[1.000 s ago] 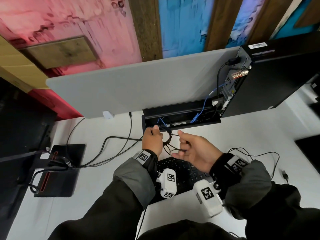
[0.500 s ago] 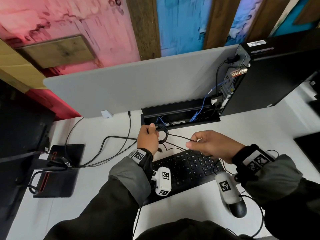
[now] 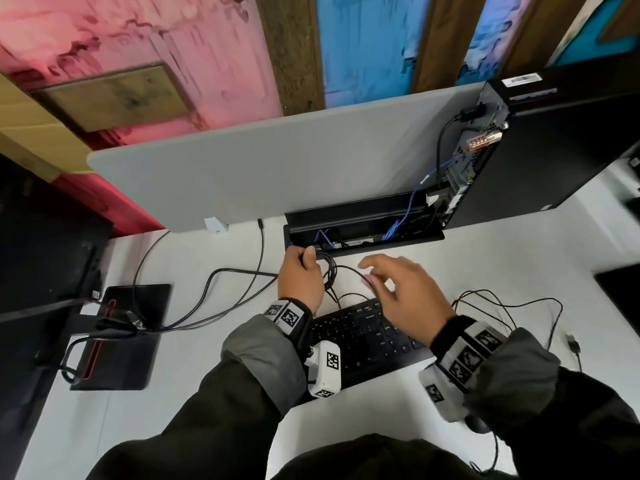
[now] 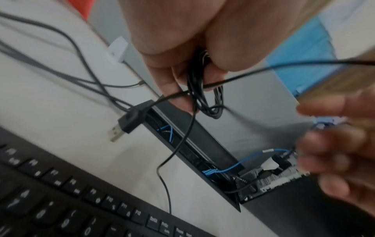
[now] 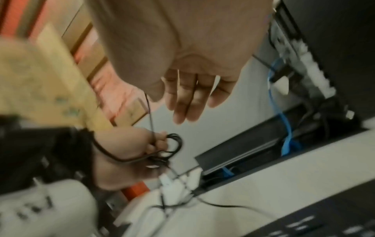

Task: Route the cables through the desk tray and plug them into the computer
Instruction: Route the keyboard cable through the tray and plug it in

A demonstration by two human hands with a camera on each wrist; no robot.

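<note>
My left hand grips a coiled bundle of thin black cable just in front of the left end of the black desk tray. The left wrist view shows that bundle hanging from my curled fingers, with a black USB plug dangling from one strand above the desk. My right hand hovers to the right of the coil with fingers straight and spread. A loose strand runs past its thumb. The black computer stands at the tray's right end, ports facing the tray.
A black keyboard lies under my wrists. Blue network cables run from the tray to the computer. A grey divider backs the desk. A monitor base with thick cables sits left; a thin cable loops right.
My right hand pinched a strand and drew it rightward; now it has let go, opened its fingers and come back toward the coil. The left hand stays gripping the bundle.
</note>
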